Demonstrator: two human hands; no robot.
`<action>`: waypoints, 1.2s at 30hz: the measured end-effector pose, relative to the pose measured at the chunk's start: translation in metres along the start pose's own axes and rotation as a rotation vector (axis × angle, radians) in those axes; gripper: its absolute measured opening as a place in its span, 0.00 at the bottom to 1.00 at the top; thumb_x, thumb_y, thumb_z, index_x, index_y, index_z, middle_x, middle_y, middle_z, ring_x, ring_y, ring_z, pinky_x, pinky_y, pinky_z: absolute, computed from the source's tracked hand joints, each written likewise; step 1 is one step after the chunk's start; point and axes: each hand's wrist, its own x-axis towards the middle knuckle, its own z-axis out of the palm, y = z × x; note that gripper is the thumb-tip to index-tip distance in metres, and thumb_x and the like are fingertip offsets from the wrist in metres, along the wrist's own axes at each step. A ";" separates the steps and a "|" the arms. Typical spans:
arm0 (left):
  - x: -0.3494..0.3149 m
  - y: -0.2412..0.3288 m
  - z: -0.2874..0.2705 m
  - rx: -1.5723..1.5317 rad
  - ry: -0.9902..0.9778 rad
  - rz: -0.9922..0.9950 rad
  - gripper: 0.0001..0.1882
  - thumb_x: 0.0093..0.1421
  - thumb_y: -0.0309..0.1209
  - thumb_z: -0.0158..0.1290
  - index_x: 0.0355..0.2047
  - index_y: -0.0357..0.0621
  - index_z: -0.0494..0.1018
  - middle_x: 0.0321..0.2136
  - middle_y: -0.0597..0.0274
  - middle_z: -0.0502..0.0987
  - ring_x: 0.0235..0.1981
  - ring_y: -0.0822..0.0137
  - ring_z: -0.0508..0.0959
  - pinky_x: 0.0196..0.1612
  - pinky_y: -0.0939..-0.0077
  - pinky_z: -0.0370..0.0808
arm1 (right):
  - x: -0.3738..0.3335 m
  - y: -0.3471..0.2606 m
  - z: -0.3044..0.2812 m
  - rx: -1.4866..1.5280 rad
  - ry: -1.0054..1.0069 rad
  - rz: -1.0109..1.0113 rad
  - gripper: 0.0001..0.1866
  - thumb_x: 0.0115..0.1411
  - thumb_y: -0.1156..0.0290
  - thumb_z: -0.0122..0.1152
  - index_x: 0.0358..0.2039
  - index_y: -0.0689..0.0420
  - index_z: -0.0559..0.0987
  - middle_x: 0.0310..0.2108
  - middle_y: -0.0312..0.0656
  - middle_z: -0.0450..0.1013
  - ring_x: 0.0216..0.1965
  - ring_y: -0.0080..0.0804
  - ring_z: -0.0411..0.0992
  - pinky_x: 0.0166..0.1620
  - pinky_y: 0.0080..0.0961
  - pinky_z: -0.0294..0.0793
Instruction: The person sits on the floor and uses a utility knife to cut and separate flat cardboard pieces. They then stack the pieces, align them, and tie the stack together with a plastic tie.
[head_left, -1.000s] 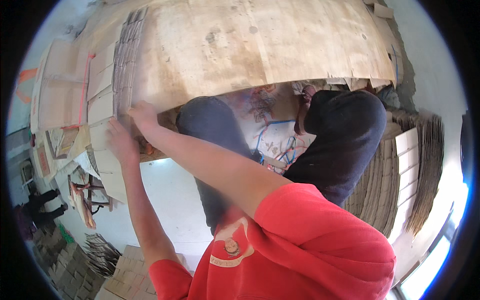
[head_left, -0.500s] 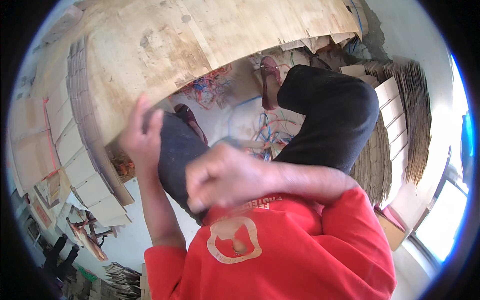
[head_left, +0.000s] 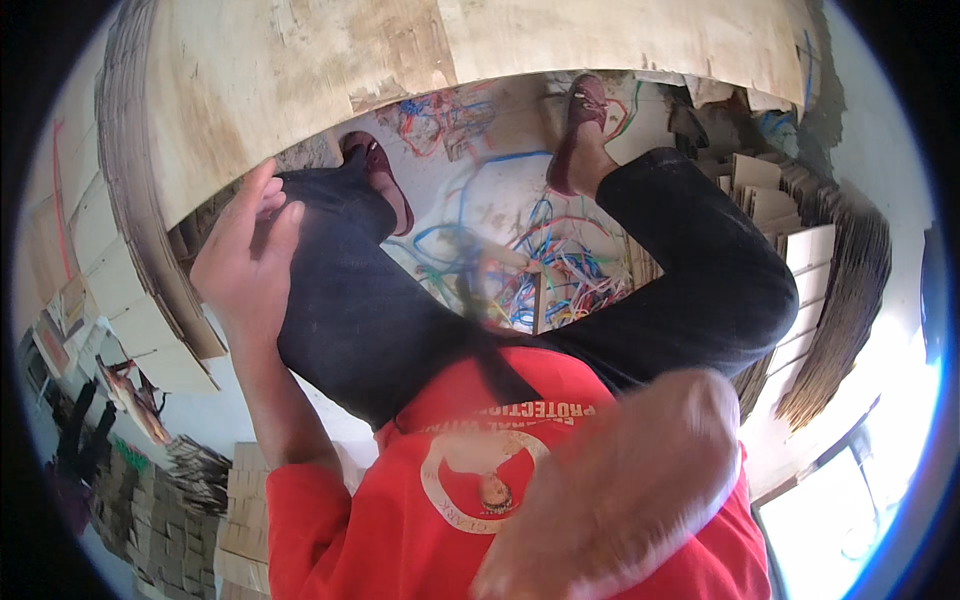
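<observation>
My left hand (head_left: 245,255) is raised beside the near edge of the plywood tabletop (head_left: 320,55), above my left thigh. Its index finger stretches out, the thumb stands apart and the other fingers bend a little; nothing shows between them. Close to the camera, my right hand (head_left: 670,465) hovers in front of my red shirt (head_left: 420,550). Motion smears it, and its fingers cannot be made out.
Flat cardboard stacks stand at left (head_left: 130,190) and right (head_left: 840,300). Tangled coloured plastic straps (head_left: 575,270) lie on the floor between my feet. More cardboard (head_left: 150,520) is piled at the lower left. A bright opening (head_left: 860,510) is at the lower right.
My right hand has swung from in front of my lap up and right, closer to the camera. My left hand has shifted slightly left and down. The whole view has turned a little.
</observation>
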 end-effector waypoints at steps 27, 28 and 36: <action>-0.008 0.015 -0.011 0.059 -0.031 -0.031 0.21 0.54 0.19 0.60 0.49 0.30 0.74 0.35 0.50 0.81 0.36 0.63 0.81 0.43 0.72 0.77 | 0.077 0.304 -0.344 0.384 0.749 0.348 0.07 0.59 0.74 0.60 0.39 0.59 0.77 0.31 0.47 0.77 0.25 0.36 0.76 0.30 0.32 0.78; -0.008 0.015 -0.011 0.054 -0.035 -0.034 0.21 0.54 0.19 0.60 0.49 0.31 0.74 0.35 0.50 0.81 0.37 0.63 0.81 0.43 0.72 0.77 | 0.075 0.301 -0.342 0.287 0.792 0.432 0.09 0.59 0.73 0.60 0.40 0.59 0.76 0.30 0.47 0.77 0.23 0.36 0.75 0.28 0.32 0.78; -0.011 0.013 -0.010 0.046 -0.021 -0.050 0.21 0.54 0.19 0.60 0.49 0.31 0.74 0.36 0.50 0.81 0.37 0.65 0.81 0.43 0.74 0.77 | 0.087 0.390 -0.277 0.071 0.637 0.793 0.25 0.59 0.71 0.62 0.55 0.56 0.65 0.45 0.56 0.72 0.35 0.45 0.78 0.39 0.42 0.79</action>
